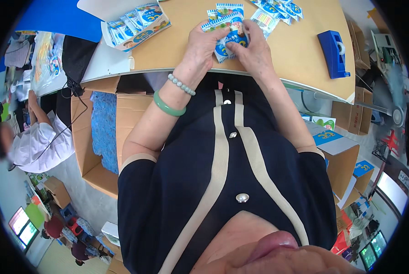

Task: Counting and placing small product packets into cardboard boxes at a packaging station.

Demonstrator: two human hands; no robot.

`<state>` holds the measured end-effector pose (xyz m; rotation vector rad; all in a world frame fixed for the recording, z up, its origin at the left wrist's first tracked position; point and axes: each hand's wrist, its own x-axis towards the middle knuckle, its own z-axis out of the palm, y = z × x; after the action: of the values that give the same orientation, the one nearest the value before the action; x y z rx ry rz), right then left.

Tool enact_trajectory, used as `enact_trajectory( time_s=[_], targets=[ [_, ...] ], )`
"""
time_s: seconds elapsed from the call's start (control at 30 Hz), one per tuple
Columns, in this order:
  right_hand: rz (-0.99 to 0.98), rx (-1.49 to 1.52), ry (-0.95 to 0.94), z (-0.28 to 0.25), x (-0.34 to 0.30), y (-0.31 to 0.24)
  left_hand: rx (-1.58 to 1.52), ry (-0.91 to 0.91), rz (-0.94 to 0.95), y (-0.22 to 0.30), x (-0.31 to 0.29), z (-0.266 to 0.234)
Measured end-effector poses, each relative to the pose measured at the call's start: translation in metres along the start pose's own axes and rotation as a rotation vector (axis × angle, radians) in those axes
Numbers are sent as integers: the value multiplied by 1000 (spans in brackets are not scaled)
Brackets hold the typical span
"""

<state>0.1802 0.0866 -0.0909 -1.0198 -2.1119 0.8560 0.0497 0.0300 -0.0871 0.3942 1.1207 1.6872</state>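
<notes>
Though room [88,208] cluttered — packets [236,31], tan table [298,50].

Flat blue-and-white printed packets [236,30], a few overlapping, striped end bands. Gripped between left hand [201,47] and right hand [257,54], fanned at differing angles over the tabletop [300,57]. Fingers hide part of the print. Lower packet's end sticks out below.

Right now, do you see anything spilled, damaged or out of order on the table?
Nothing looks spilled or clearly damaged. Only the loose blue-and-white sachets beyond the right hand look untidy: they overlap at mixed angles, whereas those in the open carton stand lined up.
</notes>
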Motion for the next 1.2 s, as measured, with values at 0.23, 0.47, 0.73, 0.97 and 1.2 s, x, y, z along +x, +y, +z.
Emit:
enact_trajectory(
  time_s=[0.23, 0.47, 0.73, 0.97, 1.2],
  targets=[
    [289, 587, -202, -18, 21, 23, -83, -132, -57, 14, -3, -18],
    [383, 990, -139, -31, 19, 21, 95, 66, 8, 21, -5, -29],
    [414, 968, -197, 2, 17, -8, -137, 173, 35, 22, 0, -28],
    [367, 780, -107, 14, 18, 2, -74, -80, -38, 28, -13, -28],
    [391, 1013, -190, 10, 12, -12, 53, -130, 73, 25, -18, -26]
  ],
)
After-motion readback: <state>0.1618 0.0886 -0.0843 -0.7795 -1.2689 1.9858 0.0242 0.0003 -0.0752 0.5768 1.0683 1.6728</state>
